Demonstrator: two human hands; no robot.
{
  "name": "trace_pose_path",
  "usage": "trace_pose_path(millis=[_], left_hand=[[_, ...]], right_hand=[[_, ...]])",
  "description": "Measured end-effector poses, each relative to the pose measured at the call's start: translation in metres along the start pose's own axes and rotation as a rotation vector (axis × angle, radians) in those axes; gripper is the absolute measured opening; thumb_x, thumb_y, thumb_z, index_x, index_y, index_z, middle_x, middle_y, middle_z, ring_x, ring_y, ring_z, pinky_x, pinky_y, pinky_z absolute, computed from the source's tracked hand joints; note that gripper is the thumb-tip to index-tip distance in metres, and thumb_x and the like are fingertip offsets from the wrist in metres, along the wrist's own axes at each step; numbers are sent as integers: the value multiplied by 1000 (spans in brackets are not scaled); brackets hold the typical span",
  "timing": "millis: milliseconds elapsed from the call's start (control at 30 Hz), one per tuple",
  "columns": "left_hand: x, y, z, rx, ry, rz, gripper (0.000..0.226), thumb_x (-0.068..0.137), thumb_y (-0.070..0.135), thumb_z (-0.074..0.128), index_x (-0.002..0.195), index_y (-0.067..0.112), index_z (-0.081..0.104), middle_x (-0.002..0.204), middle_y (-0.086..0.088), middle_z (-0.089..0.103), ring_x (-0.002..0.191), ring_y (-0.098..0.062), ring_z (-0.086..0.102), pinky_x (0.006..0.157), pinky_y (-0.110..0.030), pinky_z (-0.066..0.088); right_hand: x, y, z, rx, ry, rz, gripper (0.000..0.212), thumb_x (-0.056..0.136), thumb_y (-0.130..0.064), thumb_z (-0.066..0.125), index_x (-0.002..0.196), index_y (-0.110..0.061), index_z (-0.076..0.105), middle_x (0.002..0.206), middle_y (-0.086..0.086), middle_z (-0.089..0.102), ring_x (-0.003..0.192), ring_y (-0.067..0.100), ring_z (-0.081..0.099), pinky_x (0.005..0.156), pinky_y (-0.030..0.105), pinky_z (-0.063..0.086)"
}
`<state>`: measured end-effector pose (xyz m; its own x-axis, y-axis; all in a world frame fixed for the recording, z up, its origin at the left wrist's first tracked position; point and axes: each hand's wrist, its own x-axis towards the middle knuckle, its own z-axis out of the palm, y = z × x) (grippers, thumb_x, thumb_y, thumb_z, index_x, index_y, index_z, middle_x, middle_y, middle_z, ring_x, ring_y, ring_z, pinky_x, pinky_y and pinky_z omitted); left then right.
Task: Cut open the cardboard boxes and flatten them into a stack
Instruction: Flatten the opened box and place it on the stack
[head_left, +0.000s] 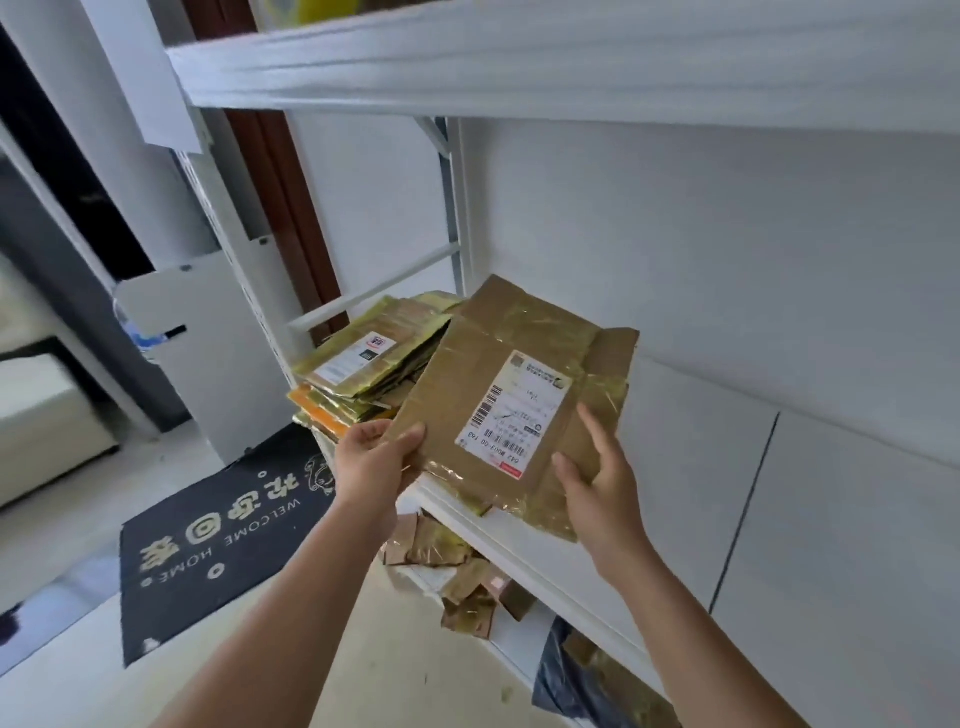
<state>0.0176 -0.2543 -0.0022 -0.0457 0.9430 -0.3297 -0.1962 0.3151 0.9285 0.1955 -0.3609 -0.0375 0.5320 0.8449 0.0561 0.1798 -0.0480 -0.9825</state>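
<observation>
Brown cardboard, taped over in glossy yellowish film: a flattened box (498, 405) held tilted above the front edge of a white shelf (524, 551), white shipping label (511, 415) facing up. Left hand (376, 460) gripping its near-left corner, thumb on top, fingers curled beneath. Right hand (597, 467) at the near-right edge, thumb pressed on the upper face, fingers spread loosely behind and only partly wrapped. Just behind and left, on the same shelf, a stack of flattened boxes (363, 364), topmost one labelled too, touching or nearly touching the held piece. Overhead, another shelf board (519, 57), close above. Below, loose cardboard scraps (457, 577) on a lower level and a dark plastic bag (566, 670). On the floor to the left, a black welcome mat (218, 535).
</observation>
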Motion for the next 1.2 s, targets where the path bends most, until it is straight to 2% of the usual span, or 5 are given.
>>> trace_pose_path(millis=[367, 533, 667, 867, 1200], left_hand=[[179, 50, -55, 387, -8, 324, 15, 94, 12, 63, 102, 22, 71, 115, -1, 61, 76, -19, 64, 66, -34, 58], [266, 68, -64, 948, -121, 656, 21, 98, 23, 53, 103, 20, 73, 152, -5, 39, 142, -32, 31, 119, -53, 23], [303, 57, -65, 1446, -144, 767, 30, 101, 39, 43, 112, 27, 68, 165, -9, 7, 150, -41, -9, 116, -51, -21], [341, 38, -67, 1468, -506, 636, 55, 104, 39, 35, 153, 18, 23, 164, -18, 3, 152, -33, -2, 122, -45, -2], [359, 31, -63, 1672, -648, 633, 68, 102, 57, 24, 158, 22, 6, 162, -24, -10, 151, -36, -8, 122, -43, -1]], right_hand=[[99, -40, 177, -113, 164, 65, 62, 99, -13, 57, 153, -29, 31, 159, -4, 28, 148, 16, 24, 117, 35, 29], [168, -45, 253, -45, 196, 158, 63, 99, -17, 57, 153, -33, 29, 161, -3, 24, 149, 20, 23, 117, 44, 31], [202, -26, 288, -108, 163, 209, 66, 98, -14, 58, 155, -26, 27, 158, 0, 28, 146, 20, 29, 113, 35, 33], [213, -9, 298, -440, 113, 333, 65, 98, -14, 58, 154, -25, 28, 146, 7, 33, 101, 9, 52, 76, 6, 41], [250, 27, 290, -1324, -174, 66, 58, 104, -49, 11, 155, -35, -12, 159, 6, -32, 145, 30, -30, 119, 55, -15]])
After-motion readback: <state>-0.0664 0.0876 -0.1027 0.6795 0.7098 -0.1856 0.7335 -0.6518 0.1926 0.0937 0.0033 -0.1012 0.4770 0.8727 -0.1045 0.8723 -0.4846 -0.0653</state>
